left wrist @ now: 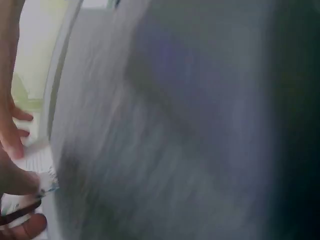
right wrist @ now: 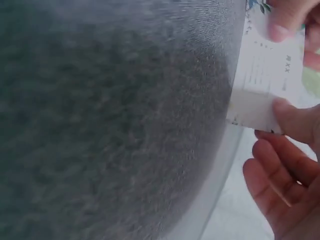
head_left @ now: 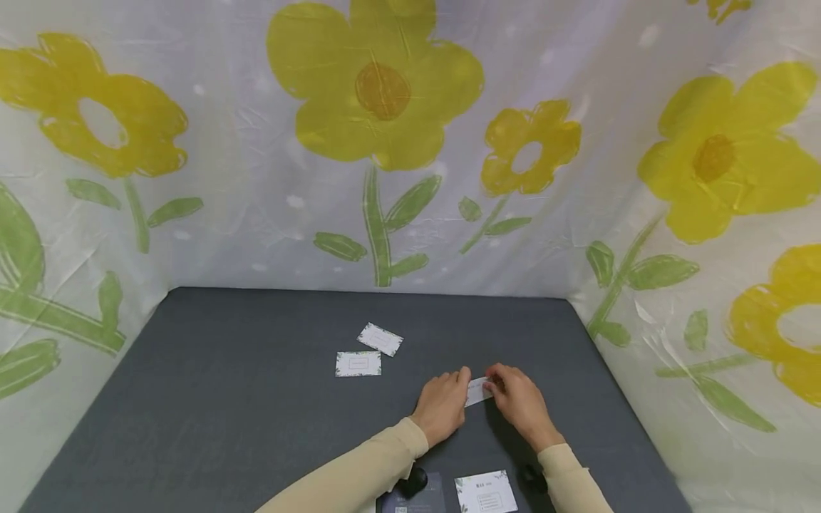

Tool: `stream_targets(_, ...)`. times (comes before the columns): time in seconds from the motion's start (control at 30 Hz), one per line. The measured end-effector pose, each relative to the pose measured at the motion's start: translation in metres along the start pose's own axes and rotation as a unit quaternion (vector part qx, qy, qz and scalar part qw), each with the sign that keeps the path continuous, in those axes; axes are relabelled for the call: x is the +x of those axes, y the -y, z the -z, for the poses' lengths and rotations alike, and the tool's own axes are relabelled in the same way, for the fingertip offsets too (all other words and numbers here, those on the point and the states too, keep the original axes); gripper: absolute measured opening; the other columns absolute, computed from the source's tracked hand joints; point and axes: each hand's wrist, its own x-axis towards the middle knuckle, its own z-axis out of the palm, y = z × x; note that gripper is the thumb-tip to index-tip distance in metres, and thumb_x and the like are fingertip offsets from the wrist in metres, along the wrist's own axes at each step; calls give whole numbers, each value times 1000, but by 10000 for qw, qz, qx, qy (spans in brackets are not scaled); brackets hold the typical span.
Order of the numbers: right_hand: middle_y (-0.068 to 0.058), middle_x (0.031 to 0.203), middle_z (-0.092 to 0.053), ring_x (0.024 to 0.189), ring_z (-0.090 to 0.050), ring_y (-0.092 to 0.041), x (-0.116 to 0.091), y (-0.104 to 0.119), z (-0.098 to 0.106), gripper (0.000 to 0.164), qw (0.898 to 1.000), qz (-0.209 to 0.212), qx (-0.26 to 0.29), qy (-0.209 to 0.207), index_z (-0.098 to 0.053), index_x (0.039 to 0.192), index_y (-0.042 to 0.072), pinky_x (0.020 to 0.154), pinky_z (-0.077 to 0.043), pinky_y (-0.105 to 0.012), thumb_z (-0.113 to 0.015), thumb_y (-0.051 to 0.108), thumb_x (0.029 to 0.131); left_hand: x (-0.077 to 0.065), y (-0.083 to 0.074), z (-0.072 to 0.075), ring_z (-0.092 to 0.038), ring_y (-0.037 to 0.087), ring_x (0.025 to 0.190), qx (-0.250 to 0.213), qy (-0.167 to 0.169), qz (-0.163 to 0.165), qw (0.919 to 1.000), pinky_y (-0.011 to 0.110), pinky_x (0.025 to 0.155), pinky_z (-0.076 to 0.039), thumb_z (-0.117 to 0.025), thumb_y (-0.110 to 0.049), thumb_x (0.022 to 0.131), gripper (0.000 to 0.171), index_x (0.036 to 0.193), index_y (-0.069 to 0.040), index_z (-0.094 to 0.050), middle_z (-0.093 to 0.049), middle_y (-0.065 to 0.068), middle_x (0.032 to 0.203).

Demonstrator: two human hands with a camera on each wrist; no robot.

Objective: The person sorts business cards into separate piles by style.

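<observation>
Between my two hands is a white card (right wrist: 260, 75) with printed text and blue-green leaf sprigs at its corners. My left hand (head_left: 442, 405) pinches one end of this card, its thumb (right wrist: 286, 20) lying over the printed face in the right wrist view. The other end is pinched by my right hand (head_left: 518, 400), thumb on top and the other fingers (right wrist: 272, 170) curled beneath. In the head view the card (head_left: 477, 391) shows as a small white strip in the gap between the hands. The left wrist view catches the card (left wrist: 37, 162) at its left edge.
Two leaf-edged white cards, one straight (head_left: 358, 364) and one tilted (head_left: 380, 339), lie on the dark grey table (head_left: 224, 399). Near the front edge are a larger white card (head_left: 486, 493) and a dark printed sheet (head_left: 423, 499). A flowered curtain (head_left: 244, 178) surrounds the table.
</observation>
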Motion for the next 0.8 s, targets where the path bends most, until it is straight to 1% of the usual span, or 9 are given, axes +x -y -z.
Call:
stream_targets(0.13, 0, 85, -72, 76, -63, -12, -11, 0, 9, 9, 9991, -76, 98, -399, -76, 95, 16, 66, -52, -32, -81, 14, 89, 5, 4, 16, -63, 12, 69, -153, -103, -360, 9992, 25, 59, -47, -78, -14, 88, 18, 95, -18, -61, -68, -6, 78)
stream_targets(0.23, 2, 81, -71, 70, -59, -5, -23, 5, 26, 6, 9984, -49, 282, -479, -77, 94, 16, 62, -48, -27, -80, 13, 90, 5, 1, 36, -61, 8, 73, -918, 309, -282, 9949, 21, 60, -46, -74, -16, 93, 8, 96, -20, -68, -74, -8, 85)
stream_targets(0.3, 4, 82, -73, 70, -58, 0, -32, 11, 40, 6, 9972, -69, 611, -425, -78, 94, 15, 61, -48, -25, -78, 10, 91, 2, -1, 53, -57, 4, 76, -1676, 694, -40, 9834, 18, 62, -44, -72, -16, 96, 4, 97, -20, -71, -76, -9, 90)
stream_targets(0.4, 5, 83, -75, 71, -59, 6, -51, 19, 59, 6, 9916, -199, 1271, -119, -78, 92, 14, 62, -50, -22, -76, 8, 91, -5, -8, 77, -49, -1, 75, -2656, 1242, 383, 9553, 15, 65, -40, -71, -15, 97, 6, 95, -20, -74, -74, -10, 88)
stream_targets(0.47, 3, 87, -77, 74, -61, 7, -65, 21, 69, 5, 9856, -332, 1628, 307, -78, 94, 12, 63, -52, -22, -75, 8, 93, -14, -14, 86, -46, -4, 74, -2865, 1479, 435, 9456, 14, 65, -38, -72, -16, 95, 6, 93, -20, -75, -70, -11, 82)
stream_targets(0.57, 0, 89, -77, 73, -60, 7, -86, 16, 76, 7, 9727, -530, 1914, 1198, -77, 97, 9, 62, -50, -22, -72, 14, 96, -31, -29, 90, -44, -7, 71, -2962, 1858, 344, 9363, 14, 62, -37, -73, -17, 94, 4, 92, -20, -75, -66, -14, 75)
stream_targets(0.63, -2, 89, -77, 73, -59, 7, -98, 9, 75, 11, 9626, -644, 1993, 1720, -77, 99, 8, 62, -50, -22, -70, 16, 98, -41, -38, 86, -43, -7, 70, -2892, 2018, 209, 9355, 14, 61, -36, -74, -18, 94, 4, 91, -21, -75, -66, -15, 75)
stream_targets(0.67, -2, 89, -77, 72, -59, 7, -102, 6, 73, 12, 9573, -745, 2042, 1907, -76, 100, 6, 61, -49, -22, -70, 17, 98, -46, -41, 82, -43, -7, 70, -2813, 2038, 121, 9376, 13, 60, -36, -74, -18, 93, 4, 91, -21, -75, -67, -16, 76)
stream_targets(0.8, -2, 87, -75, 69, -57, 6, -114, -1, 56, 13, 9470, -1133, 2079, 2170, -77, 100, 5, 61, -48, -22, -72, 17, 97, -61, -49, 64, -45, -4, 72, -2274, 1961, -213, 9536, 13, 60, -33, -77, -21, 90, 4, 90, -23, -73, -72, -17, 84)
